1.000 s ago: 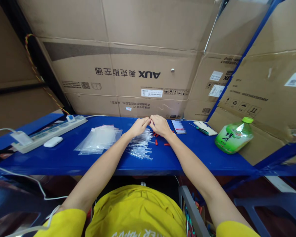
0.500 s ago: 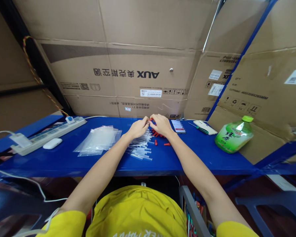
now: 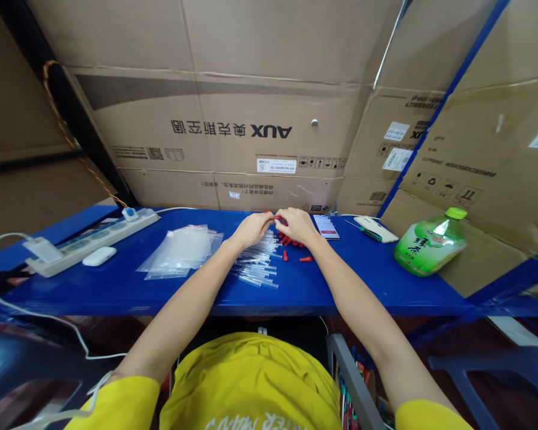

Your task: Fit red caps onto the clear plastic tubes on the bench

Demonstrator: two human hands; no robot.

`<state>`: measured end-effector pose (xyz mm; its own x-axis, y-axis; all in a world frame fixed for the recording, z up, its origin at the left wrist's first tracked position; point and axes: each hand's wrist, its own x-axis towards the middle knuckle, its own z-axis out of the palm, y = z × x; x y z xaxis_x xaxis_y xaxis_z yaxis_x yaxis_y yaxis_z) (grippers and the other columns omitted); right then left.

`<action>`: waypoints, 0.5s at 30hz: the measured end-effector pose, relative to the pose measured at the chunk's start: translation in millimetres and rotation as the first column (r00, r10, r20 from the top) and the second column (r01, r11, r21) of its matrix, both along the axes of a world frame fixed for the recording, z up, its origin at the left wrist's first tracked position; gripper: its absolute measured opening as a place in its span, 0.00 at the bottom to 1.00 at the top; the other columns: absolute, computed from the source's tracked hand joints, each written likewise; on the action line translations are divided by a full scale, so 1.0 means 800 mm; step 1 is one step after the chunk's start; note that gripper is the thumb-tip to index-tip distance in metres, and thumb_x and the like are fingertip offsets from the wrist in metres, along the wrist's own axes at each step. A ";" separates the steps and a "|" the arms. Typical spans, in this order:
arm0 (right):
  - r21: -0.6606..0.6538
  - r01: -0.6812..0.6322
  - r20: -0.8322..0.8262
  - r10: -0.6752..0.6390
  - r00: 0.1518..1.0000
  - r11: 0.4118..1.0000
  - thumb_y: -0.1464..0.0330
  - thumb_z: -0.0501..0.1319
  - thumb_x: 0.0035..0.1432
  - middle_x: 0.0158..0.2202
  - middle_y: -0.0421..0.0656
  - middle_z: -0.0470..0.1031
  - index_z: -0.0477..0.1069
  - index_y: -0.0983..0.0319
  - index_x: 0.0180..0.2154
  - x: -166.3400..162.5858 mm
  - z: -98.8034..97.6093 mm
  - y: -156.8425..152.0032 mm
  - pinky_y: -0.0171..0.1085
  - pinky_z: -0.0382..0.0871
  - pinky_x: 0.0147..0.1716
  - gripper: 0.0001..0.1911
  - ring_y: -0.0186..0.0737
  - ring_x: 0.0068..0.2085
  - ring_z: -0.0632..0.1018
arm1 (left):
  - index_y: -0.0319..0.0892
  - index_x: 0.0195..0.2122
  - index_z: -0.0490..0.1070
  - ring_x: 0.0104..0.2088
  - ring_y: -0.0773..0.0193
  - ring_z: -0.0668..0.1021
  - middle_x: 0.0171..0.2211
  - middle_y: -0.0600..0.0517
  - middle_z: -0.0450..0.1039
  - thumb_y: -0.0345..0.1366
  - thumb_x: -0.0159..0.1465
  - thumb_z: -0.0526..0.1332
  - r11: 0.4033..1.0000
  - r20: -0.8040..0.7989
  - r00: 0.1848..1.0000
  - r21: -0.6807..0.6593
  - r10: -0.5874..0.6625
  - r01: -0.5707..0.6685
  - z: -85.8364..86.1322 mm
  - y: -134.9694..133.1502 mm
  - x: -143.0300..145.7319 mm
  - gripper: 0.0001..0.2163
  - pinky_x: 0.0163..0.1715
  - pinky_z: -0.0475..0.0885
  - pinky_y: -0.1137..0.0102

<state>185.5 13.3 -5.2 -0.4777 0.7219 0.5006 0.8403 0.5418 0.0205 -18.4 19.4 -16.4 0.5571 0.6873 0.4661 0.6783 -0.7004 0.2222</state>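
My left hand [image 3: 254, 229] and my right hand [image 3: 296, 224] are close together at the back of the blue table, fingertips nearly meeting. A bit of a red rubber bulb shows at the pinched fingers of my right hand. My left fingers are closed too, but what they hold is hidden. Beneath and in front of my left hand lies a pile of clear thin tubes [image 3: 257, 269]. More red rubber bulbs are heaped under my right hand, with a loose bulb [image 3: 286, 256] and another bulb [image 3: 305, 259] lying nearer me.
Clear plastic bags [image 3: 183, 251] lie left of the tubes. Farther left are a white earphone case [image 3: 99, 256] and a power strip [image 3: 103, 239]. To the right are a phone [image 3: 326, 227], a green-handled screwdriver [image 3: 370, 234] and a green bottle [image 3: 430, 243]. Cardboard [image 3: 233, 101] walls the back.
My hands stay together over the pile with small finger movements. The whole view has shifted slightly. The tubes, bags and loose bulbs lie as before.
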 end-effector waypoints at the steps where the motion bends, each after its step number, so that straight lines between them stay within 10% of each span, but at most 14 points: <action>1: 0.000 0.000 0.018 0.000 1.000 1.000 0.61 0.57 0.70 0.40 0.47 0.80 0.77 0.59 0.46 -0.001 -0.001 0.000 0.39 0.61 0.42 0.13 0.46 0.42 0.77 | 0.43 0.46 0.74 0.44 0.54 0.82 0.44 0.43 0.81 0.38 0.76 0.49 1.000 -0.033 0.999 -0.009 0.030 -0.030 0.000 -0.002 0.001 0.14 0.44 0.71 0.66; 15: 0.066 -0.004 0.056 0.000 0.998 0.998 0.68 0.56 0.67 0.38 0.50 0.80 0.74 0.61 0.40 -0.011 -0.010 0.003 0.41 0.60 0.40 0.08 0.48 0.40 0.75 | 0.44 0.49 0.73 0.41 0.50 0.82 0.40 0.42 0.81 0.42 0.77 0.47 0.995 -0.096 0.992 -0.037 0.087 -0.091 -0.002 -0.003 0.003 0.16 0.40 0.69 0.65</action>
<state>176.5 16.1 -13.2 -0.5075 0.6873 0.5197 0.8357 0.5394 0.1028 -16.0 16.8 -17.8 0.5331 0.7537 0.3844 0.7566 -0.6280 0.1820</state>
